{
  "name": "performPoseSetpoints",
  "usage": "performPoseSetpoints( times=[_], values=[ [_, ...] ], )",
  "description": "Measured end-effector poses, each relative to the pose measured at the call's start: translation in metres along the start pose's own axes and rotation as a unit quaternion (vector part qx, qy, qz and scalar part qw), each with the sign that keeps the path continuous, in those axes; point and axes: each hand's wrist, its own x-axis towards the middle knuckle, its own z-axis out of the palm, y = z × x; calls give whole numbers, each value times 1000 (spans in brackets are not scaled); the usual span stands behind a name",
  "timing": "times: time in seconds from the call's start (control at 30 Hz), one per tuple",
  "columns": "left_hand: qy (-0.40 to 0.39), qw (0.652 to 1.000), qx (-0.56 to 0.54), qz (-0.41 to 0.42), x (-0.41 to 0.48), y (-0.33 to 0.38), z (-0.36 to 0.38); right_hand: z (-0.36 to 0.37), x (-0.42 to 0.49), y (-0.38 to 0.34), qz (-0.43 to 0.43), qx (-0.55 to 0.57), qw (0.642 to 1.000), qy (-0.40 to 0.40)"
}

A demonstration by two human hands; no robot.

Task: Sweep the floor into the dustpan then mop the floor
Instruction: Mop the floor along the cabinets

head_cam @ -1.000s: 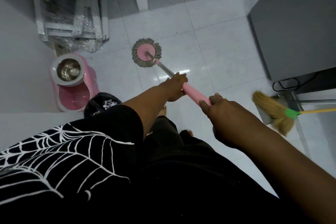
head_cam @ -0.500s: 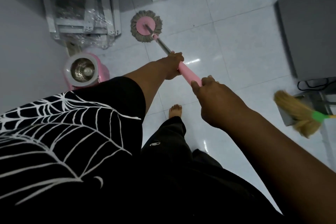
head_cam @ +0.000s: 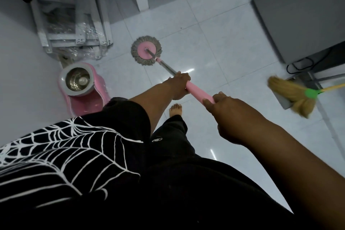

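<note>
Both hands are closed round the mop (head_cam: 169,68). The left hand (head_cam: 179,85) wraps the far end of the pink grip (head_cam: 198,93), where the bare shaft (head_cam: 163,64) begins. The right hand (head_cam: 229,115) clasps the near end, and a stretch of grip shows between them. The head (head_cam: 146,50) lies flat on the floor (head_cam: 224,43), ahead of the left hand. By judgement the pole is stiff and light. The string head is soft and likely to drag on glossy tile that may turn slippery when wet. The grip is the proper hold, since the metal shaft would probably slip in the palm. The bucket (head_cam: 82,87) stands left of the left hand. The broom (head_cam: 291,95) and dustpan (head_cam: 282,101) lie right of the right hand, well apart.
</note>
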Motion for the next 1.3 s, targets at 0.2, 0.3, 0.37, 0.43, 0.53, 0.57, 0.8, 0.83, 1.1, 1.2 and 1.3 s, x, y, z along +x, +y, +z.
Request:
performPoseSetpoints(
  times=[0.2, 0.3, 0.37, 0.43, 0.53, 0.57, 0.8, 0.83, 1.1, 1.2, 1.3],
  values=[
    [-12, 1000, 8, 18, -82, 41, 89, 66, -107, -35, 29, 26, 999, -16],
    [-13, 999, 22, 48, -116, 66, 124, 87, -158, -43, 33, 21, 999, -34],
    [-18, 998, 35, 57, -131, 83, 138, 92, -186, -38, 39, 25, 998, -36],
    [-26, 997, 52, 60, -140, 98, 145, 90, -206, -31, 48, 26, 998, -31],
    [-27, 996, 60, 68, -146, 106, 146, 82, -216, -28, 43, 3, 999, -30],
    [-26, 995, 59, 72, -147, 104, 144, 81, -215, -29, 41, -5, 999, -27],
    [-2, 995, 4, 100, -134, 74, 123, 72, -182, -39, 39, -45, 998, -12],
    [3, 995, -3, 99, -128, 68, 120, 70, -174, -40, 40, -41, 998, -12],
    [-26, 999, -5, 36, -55, -6, 62, 41, -70, -45, 38, 15, 999, 5],
    [-24, 999, 3, 36, -32, -37, 32, 29, -28, -49, 35, 41, 998, 29],
    [-11, 998, 3, 56, -19, -54, 11, 20, -3, -47, 37, 67, 996, 41]
  ],
)
